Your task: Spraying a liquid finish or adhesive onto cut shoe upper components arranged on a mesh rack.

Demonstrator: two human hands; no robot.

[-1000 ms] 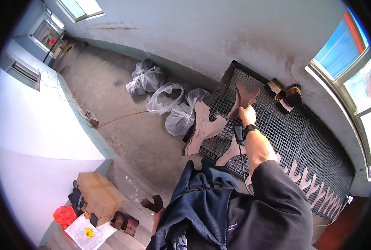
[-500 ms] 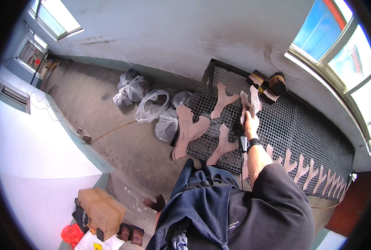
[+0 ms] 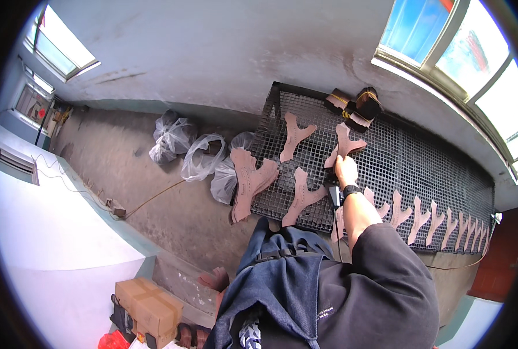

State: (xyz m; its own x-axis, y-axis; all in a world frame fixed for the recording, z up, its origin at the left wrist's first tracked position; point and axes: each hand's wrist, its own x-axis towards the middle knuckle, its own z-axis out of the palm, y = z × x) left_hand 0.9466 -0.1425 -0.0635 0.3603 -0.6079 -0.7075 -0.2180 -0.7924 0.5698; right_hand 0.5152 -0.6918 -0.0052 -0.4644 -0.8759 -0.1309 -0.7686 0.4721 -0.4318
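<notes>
Forked pieces [image 3: 345,138] have turned in right hand [image 3: 346,170]: fanned upright half a second ago, now tipped flatter over black grid [image 3: 398,157], near banded bundles [image 3: 368,103]. Right fingers pinch their near end. Brown pieces [image 3: 214,278] at left hand [image 3: 220,296] now show paler face; apron [image 3: 283,270] hides most of hand, cannot tell its grip.
</notes>
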